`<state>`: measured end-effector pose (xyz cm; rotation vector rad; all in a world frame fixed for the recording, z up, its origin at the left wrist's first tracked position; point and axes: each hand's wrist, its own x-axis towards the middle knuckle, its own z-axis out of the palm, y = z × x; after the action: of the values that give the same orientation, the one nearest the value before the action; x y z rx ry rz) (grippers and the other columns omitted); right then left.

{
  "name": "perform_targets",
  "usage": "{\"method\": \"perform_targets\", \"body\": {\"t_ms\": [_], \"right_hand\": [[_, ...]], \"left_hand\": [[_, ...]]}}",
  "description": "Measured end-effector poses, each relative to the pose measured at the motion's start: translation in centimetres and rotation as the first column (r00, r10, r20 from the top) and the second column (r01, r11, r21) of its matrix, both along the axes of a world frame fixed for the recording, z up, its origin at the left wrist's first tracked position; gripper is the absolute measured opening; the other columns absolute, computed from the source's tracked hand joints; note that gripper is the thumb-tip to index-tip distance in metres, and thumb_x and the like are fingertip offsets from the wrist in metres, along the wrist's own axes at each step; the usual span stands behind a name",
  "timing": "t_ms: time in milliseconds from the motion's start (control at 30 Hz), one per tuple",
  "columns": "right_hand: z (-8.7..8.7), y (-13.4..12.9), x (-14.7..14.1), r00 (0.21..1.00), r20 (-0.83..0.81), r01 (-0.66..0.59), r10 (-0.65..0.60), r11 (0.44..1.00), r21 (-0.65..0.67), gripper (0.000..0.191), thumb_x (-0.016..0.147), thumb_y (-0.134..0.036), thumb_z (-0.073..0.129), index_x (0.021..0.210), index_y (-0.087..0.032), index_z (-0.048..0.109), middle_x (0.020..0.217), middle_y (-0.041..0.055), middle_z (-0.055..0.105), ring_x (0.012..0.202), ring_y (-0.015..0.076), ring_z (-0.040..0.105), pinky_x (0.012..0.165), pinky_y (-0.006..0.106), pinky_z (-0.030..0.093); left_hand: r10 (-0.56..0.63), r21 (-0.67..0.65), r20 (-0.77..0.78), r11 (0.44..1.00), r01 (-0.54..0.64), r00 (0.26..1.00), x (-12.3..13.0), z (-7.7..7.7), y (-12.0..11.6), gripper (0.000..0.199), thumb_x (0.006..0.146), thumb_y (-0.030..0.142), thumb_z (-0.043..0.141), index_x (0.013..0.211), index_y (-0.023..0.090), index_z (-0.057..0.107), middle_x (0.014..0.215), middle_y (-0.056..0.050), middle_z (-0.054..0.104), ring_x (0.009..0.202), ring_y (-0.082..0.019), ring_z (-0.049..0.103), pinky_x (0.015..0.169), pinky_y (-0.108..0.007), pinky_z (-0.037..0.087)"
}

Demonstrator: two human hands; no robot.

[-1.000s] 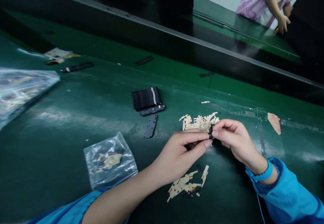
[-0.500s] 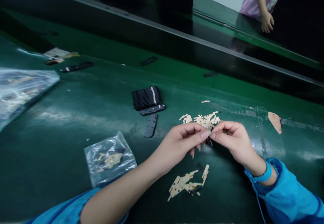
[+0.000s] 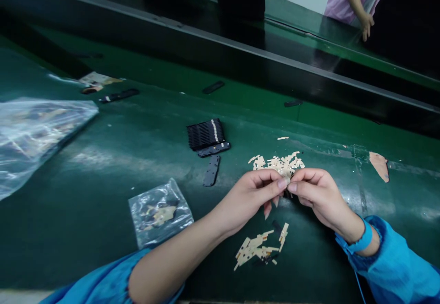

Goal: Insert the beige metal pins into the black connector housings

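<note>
Since the earlier frames, your fingertips have closed in: dark bit visible between them a second ago is now out of sight. Left hand (image 3: 252, 194) and right hand (image 3: 316, 189) together, both pinched at the tips, seemingly on one small piece. Your fingers cover it; shape and way up can't be told. Position: just on your side of a heap of pale pieces (image 3: 282, 164), over the counter (image 3: 85, 203); height unclear.

Risks, as judged. Grip is all fingertip, so if your thumb slips the piece could drop into the heap right behind and be hard to pick out. Too hard a squeeze could flick it away. A loose cluster (image 3: 254, 245) lies below your left hand; a low sweep would scatter it. Your left forearm (image 3: 192, 240) crosses the edge of a small clear bag (image 3: 147, 235) in view, contact unclear; leaning over could drag it.

Further out: stack of black strips (image 3: 205, 134), spotted dark strip (image 3: 211, 171) near it. Large clear bag (image 3: 82, 107) far left. Pinkish scrap (image 3: 379, 165) right, apart from your hands. Beyond the dark barrier (image 3: 206, 57), a co-worker's hand (image 3: 367, 25).

Differences: your left hand's lower fingers, mostly tucked away a second ago, now show beneath the thumb. Counter items sit further right in view, left-side ones most; likely your head turned. Co-worker's hand sits further left.
</note>
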<state>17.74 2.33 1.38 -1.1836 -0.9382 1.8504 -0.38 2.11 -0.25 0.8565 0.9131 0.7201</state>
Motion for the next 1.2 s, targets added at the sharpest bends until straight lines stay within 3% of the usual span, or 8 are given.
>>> {"method": "perform_targets", "body": {"t_ms": [167,233,300,400,700,833,967,1200], "right_hand": [[-1.0,0.2,0.1,0.99,0.136,0.025,-0.034,0.997,0.068,0.016,0.07,-0.031,0.088,0.066,-0.019,0.077,0.054,-0.0027,0.062,0.047,0.008,0.04,0.048,0.024,0.034],[-1.9,0.1,0.1,0.976,0.208,0.044,-0.064,0.994,0.098,0.015,0.069,-0.03,0.087,0.066,-0.018,0.078,0.056,-0.0006,0.066,0.048,0.0093,0.044,0.048,0.024,0.034],[-2.8,0.0,0.1,0.961,0.26,0.054,-0.09,0.988,0.141,0.014,0.069,-0.03,0.085,0.067,-0.019,0.079,0.06,0.0016,0.07,0.051,0.0113,0.049,0.05,0.025,0.037],[-3.7,-0.2,0.2,0.946,0.306,0.049,-0.108,0.98,0.193,0.013,0.071,-0.032,0.083,0.068,-0.019,0.08,0.063,0.0037,0.073,0.055,0.014,0.053,0.053,0.027,0.04],[-3.8,-0.2,0.2,0.944,0.311,0.037,-0.105,0.975,0.217,0.014,0.071,-0.033,0.082,0.067,-0.02,0.08,0.066,0.0047,0.074,0.057,0.0154,0.056,0.054,0.028,0.042],[-3.3,0.0,-0.2,0.958,0.248,0.107,-0.147,0.98,0.167,0.014,0.068,-0.032,0.084,0.065,-0.019,0.078,0.059,0.0019,0.07,0.049,0.0119,0.05,0.049,0.025,0.039],[-3.2,0.2,-0.3,0.956,0.208,0.186,-0.207,0.976,0.118,0.017,0.065,-0.033,0.085,0.066,-0.018,0.078,0.052,-0.0011,0.064,0.042,0.0084,0.042,0.041,0.023,0.033],[-3.5,0.4,-0.4,0.951,0.2,0.226,-0.238,0.971,0.08,0.02,0.066,-0.036,0.084,0.065,-0.017,0.077,0.057,0.0019,0.069,0.047,0.011,0.053,0.042,0.022,0.043]], "left_hand": [[0.097,0.213,-0.325,0.977,-0.028,0.941,-2.3,1.5,0.6,0.038,0.089,0.056,0.068,0.078,0.02,0.068,0.071,-0.001,0.061,0.061,-0.016,0.055,0.05,-0.024,0.042],[0.259,0.394,-0.622,0.919,0.01,0.739,-4.8,2.3,0.8,0.035,0.092,0.053,0.066,0.078,0.021,0.07,0.075,-0.003,0.066,0.066,-0.018,0.057,0.056,-0.026,0.041],[0.37,0.415,-0.846,0.909,0.038,0.382,-7.6,2.9,0.9,0.036,0.091,0.055,0.066,0.077,0.023,0.069,0.075,-0.005,0.068,0.065,-0.021,0.056,0.055,-0.028,0.034],[0.21,0.216,-0.972,0.975,0.046,0.103,-10.5,2.8,0.9,0.042,0.087,0.064,0.068,0.077,0.023,0.066,0.076,-0.007,0.07,0.064,-0.024,0.057,0.054,-0.03,0.031],[0.164,0.201,-0.96,0.968,0.148,0.227,-10.1,2.8,0.4,0.026,0.095,0.04,0.061,0.075,0.024,0.054,0.061,0.001,0.06,0.056,-0.02,0.055,0.057,-0.028,0.033],[0.265,0.381,-0.83,0.912,0.154,0.491,-7.5,3.6,0.1,0.016,0.1,0.04,0.054,0.098,0.024,0.057,0.07,0.002,0.063,0.06,-0.018,0.053,0.061,-0.028,0.037],[0.117,0.38,-0.591,0.913,0.148,0.798,-3.6,2.5,0.5,0.046,0.103,0.035,0.051,0.147,0.022,0.05,0.073,0.003,0.067,0.063,-0.018,0.058,0.063,-0.029,0.044],[0.014,0.12,-0.307,0.992,0.024,0.952,-0.6,-0.1,0.0,0.053,0.099,0.035,0.058,0.149,0.02,0.049,0.092,-0.001,0.07,0.06,-0.016,0.073,0.053,-0.026,0.052]]}}
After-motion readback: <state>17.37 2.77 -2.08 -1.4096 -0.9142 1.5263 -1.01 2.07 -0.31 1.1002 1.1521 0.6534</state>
